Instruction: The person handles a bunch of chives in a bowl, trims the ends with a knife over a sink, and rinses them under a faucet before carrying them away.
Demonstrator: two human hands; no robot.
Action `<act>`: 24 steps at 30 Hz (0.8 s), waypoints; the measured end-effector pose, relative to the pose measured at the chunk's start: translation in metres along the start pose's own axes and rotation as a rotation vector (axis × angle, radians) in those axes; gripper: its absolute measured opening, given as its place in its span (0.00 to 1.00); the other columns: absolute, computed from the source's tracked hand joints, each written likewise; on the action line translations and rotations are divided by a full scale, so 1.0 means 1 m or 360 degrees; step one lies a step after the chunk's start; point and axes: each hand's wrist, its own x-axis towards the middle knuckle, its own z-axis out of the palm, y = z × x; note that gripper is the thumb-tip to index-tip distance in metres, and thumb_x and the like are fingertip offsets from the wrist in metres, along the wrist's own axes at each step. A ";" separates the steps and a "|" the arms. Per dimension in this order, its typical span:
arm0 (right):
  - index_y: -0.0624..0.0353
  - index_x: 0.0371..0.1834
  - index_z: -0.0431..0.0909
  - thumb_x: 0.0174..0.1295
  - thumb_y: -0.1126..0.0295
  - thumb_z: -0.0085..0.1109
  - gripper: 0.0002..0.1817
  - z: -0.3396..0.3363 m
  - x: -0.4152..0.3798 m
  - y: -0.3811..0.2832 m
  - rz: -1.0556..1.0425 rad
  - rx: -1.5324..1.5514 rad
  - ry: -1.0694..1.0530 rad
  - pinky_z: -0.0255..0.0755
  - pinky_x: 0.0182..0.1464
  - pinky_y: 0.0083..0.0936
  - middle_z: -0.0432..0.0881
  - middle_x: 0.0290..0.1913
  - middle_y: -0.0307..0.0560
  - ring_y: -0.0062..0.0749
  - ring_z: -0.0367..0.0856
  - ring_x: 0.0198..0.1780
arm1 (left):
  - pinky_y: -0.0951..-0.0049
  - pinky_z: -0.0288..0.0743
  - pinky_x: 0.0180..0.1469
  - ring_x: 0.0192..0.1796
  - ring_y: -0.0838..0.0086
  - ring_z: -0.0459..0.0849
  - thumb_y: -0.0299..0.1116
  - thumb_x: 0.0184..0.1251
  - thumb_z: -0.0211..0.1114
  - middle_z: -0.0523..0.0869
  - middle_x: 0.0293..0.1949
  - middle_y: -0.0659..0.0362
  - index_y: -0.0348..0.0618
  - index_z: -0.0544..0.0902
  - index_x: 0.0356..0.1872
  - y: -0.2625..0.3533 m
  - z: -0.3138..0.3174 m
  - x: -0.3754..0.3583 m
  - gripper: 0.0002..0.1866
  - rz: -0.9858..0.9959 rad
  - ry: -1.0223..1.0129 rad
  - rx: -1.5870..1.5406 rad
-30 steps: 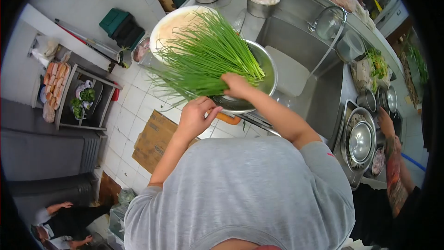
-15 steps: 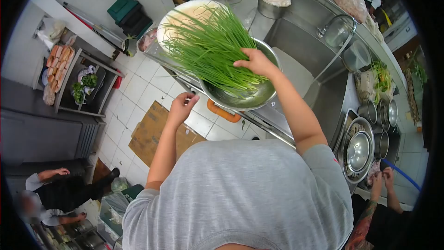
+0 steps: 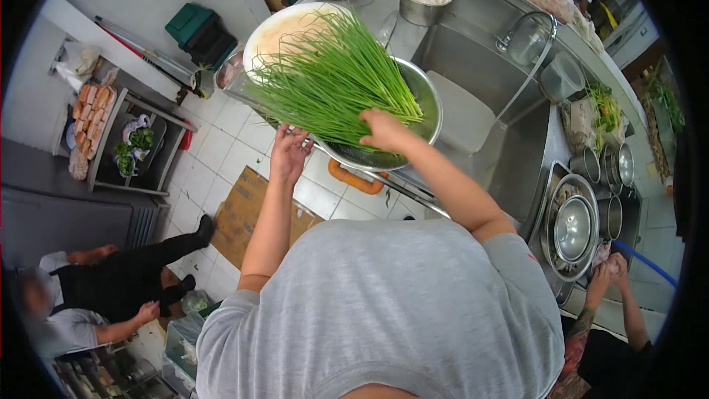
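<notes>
Your right hand bends its fingers against the near edge of the green stalks; whether they close on any, you can't tell from here. Ahead of it, the thick ends lie in the metal bowl, while the tips spill toward the white basin (they look too long for the bowl). Your left hand, released with fingers spread, is beside the drooping tips, perhaps to catch strays.

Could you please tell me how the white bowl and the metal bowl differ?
The white bowl is matte and pale, while the metal bowl is silvery and shiny. The metal bowl sits nearer the person; the white bowl is farther off. Both are round and partly covered by the long greens.
</notes>
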 end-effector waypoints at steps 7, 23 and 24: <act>0.54 0.48 0.71 0.40 0.67 0.69 0.28 -0.001 -0.023 -0.011 -0.0129 -0.0153 0.0025 0.68 0.51 0.35 0.73 0.45 0.52 0.47 0.72 0.49 | 0.70 0.67 0.46 0.44 0.76 0.74 0.27 0.55 0.59 0.75 0.43 0.61 0.48 0.64 0.52 0.003 0.010 -0.023 0.22 0.0011 0.0119 0.0295; 0.59 0.30 0.76 0.49 0.70 0.60 0.07 0.007 0.007 0.006 -0.0095 0.0216 0.0781 0.70 0.38 0.37 0.77 0.31 0.49 0.45 0.77 0.36 | 0.77 0.70 0.31 0.30 0.74 0.76 0.26 0.54 0.62 0.76 0.31 0.58 0.39 0.78 0.32 0.007 0.042 -0.027 0.05 0.1055 0.0145 0.1881; 0.58 0.29 0.75 0.49 0.70 0.60 0.07 0.011 0.005 0.002 -0.0063 0.0362 0.0640 0.70 0.38 0.37 0.76 0.31 0.49 0.44 0.76 0.35 | 0.76 0.70 0.30 0.30 0.73 0.76 0.26 0.54 0.62 0.76 0.31 0.57 0.39 0.79 0.32 0.007 0.047 -0.028 0.04 0.1066 0.0112 0.1912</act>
